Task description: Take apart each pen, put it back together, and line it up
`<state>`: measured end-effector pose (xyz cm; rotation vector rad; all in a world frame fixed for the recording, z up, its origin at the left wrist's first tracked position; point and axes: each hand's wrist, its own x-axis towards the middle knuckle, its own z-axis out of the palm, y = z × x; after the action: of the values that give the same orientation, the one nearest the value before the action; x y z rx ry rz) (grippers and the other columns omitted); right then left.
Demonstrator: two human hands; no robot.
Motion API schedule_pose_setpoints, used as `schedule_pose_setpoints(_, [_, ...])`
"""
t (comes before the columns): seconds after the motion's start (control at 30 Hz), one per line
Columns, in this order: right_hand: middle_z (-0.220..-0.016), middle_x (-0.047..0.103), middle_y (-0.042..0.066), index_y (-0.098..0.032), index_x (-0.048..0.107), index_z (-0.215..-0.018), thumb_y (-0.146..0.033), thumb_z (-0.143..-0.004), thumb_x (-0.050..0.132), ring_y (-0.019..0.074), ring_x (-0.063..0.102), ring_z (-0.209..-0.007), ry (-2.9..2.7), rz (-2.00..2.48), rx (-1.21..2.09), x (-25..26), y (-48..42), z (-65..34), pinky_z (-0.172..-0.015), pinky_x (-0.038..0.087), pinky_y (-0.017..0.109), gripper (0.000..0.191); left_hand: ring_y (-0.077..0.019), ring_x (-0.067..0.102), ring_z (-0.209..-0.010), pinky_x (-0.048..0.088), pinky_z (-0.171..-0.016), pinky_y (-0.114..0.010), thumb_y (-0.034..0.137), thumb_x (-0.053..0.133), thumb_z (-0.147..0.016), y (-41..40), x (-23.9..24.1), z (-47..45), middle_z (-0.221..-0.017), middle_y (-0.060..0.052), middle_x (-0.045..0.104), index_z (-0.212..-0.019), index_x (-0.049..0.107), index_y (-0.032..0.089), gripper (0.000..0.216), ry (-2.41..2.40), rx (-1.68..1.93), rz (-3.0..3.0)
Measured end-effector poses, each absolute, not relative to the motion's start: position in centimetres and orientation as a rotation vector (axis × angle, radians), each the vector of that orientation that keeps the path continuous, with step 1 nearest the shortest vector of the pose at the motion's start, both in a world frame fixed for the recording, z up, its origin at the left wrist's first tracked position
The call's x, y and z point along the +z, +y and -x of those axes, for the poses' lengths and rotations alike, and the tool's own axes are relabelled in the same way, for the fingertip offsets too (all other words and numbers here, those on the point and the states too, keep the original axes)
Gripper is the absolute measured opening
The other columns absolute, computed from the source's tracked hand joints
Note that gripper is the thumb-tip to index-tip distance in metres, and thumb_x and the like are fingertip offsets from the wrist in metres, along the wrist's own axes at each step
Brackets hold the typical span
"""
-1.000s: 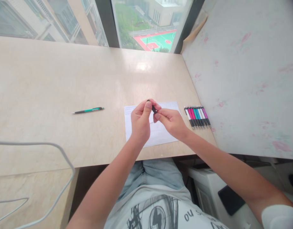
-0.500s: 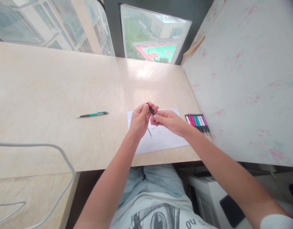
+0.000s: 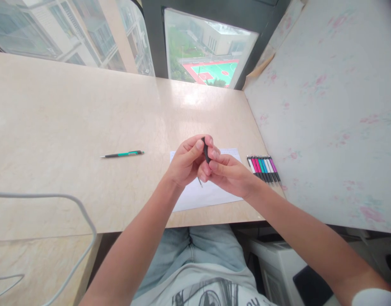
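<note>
Above a white sheet of paper (image 3: 211,196), my two hands meet on a short black pen barrel piece (image 3: 206,151). My left hand (image 3: 186,160) pinches its upper end between thumb and fingers. At the lower end, the thumb and fingers of my right hand (image 3: 230,173) are closed on it. Part of the piece is hidden by the fingers. A thin dark pen refill (image 3: 199,182) lies on the paper below, its upper part covered by my hands. Off to the left lies a green and black pen (image 3: 123,154).
Several pens (image 3: 263,168) in mixed colours lie side by side at the right, near the flowered wall (image 3: 329,110). A grey cable (image 3: 83,204) loops over the table's left front. The window (image 3: 208,51) stands behind the table (image 3: 71,114).
The black piece has turned more upright, and my right hand has shifted slightly down. My fingers now wrap more closely round it, and less of the refill shows.
</note>
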<state>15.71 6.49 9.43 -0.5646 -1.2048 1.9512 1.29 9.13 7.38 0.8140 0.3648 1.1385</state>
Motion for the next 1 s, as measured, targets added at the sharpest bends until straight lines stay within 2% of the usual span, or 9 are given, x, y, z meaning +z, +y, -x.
schedule_pose_setpoints(0.17, [-0.072, 0.063, 0.002, -0.020, 0.068, -0.072, -0.041, -0.090, 0.065, 0.0172, 0.059, -0.076, -1.408, 0.826, 1.636, 10.3, 6.3, -16.1, -0.080, 0.049, 0.036, 0.029, -0.0106, 0.055, -0.046, 0.038, -0.035, -0.022, 0.051, 0.070, -0.082, 8.8, 8.3, -1.7, -0.068, -0.001, 0.062, -0.084, 0.065, 0.021, 0.030, 0.399, 1.209, -0.861])
schedule_pose_setpoints(0.3, [-0.071, 0.065, 0.002, -0.019, 0.066, -0.070, -0.037, -0.091, 0.061, 0.0174, 0.060, -0.073, -1.629, 1.076, 1.274, 10.2, 7.2, -16.7, -0.075, 0.048, 0.035, 0.028, -0.0113, 0.057, -0.056, 0.040, -0.041, -0.022, 0.048, 0.068, -0.085, 8.6, 8.2, -3.0, -0.077, -0.004, 0.068, -0.085, 0.067, 0.020, 0.028, 0.519, 1.368, -0.848])
schedule_pose_setpoints(0.4, [-0.072, 0.067, 0.003, -0.018, 0.065, -0.068, -0.028, -0.092, 0.056, 0.0176, 0.061, -0.072, -1.859, 1.177, 0.885, 9.7, 8.3, -16.8, -0.073, 0.046, 0.034, 0.027, -0.0141, 0.064, -0.071, 0.046, -0.052, -0.023, 0.043, 0.064, -0.089, 8.4, 7.5, -4.6, -0.083, -0.005, 0.071, -0.088, 0.069, 0.019, 0.024, 0.709, 1.596, -0.783])
schedule_pose_setpoints(0.53, [-0.074, 0.066, 0.008, -0.017, 0.064, -0.070, -0.020, -0.094, 0.048, 0.0205, 0.057, -0.076, -2.169, 1.182, 0.202, 8.0, 9.9, -16.9, -0.073, 0.042, 0.036, 0.030, -0.0150, 0.067, -0.086, 0.050, -0.073, -0.026, 0.038, 0.064, -0.089, 8.4, 6.2, -6.7, -0.087, -0.005, 0.074, -0.088, 0.070, 0.018, 0.021, 0.950, 1.811, -0.635])
schedule_pose_setpoints(0.67, [-0.069, 0.062, 0.009, -0.017, 0.064, -0.069, -0.017, -0.097, 0.042, 0.0221, 0.049, -0.074, -2.392, 1.183, -0.296, 6.3, 11.0, -17.2, -0.072, 0.035, 0.038, 0.036, -0.0155, 0.069, -0.088, 0.045, -0.068, -0.024, 0.041, 0.064, -0.088, 8.7, 4.7, -7.2, -0.096, -0.008, 0.076, -0.092, 0.071, 0.019, 0.024, 1.108, 1.750, -0.422])
schedule_pose_setpoints(0.87, [-0.070, 0.059, 0.009, -0.017, 0.064, -0.071, -0.012, -0.097, 0.040, 0.0226, 0.047, -0.075, -2.497, 1.149, -0.431, 5.3, 11.9, -17.4, -0.072, 0.032, 0.038, 0.035, -0.0142, 0.069, -0.078, 0.039, -0.059, -0.022, 0.043, 0.070, -0.082, 9.6, 3.1, -6.5, -0.090, -0.008, 0.076, -0.085, 0.071, 0.017, 0.027, 1.148, 1.671, -0.446])
schedule_pose_setpoints(1.0, [-0.072, 0.062, 0.009, -0.017, 0.065, -0.073, -0.019, -0.100, 0.041, 0.0226, 0.049, -0.077, -2.475, 1.199, -0.256, 5.0, 11.4, -17.6, -0.073, 0.035, 0.037, 0.036, -0.0117, 0.062, -0.065, 0.039, -0.058, -0.023, 0.046, 0.072, -0.079, 10.1, 2.1, -5.9, -0.076, -0.006, 0.071, -0.075, 0.066, 0.015, 0.032, 1.171, 1.657, -0.491])
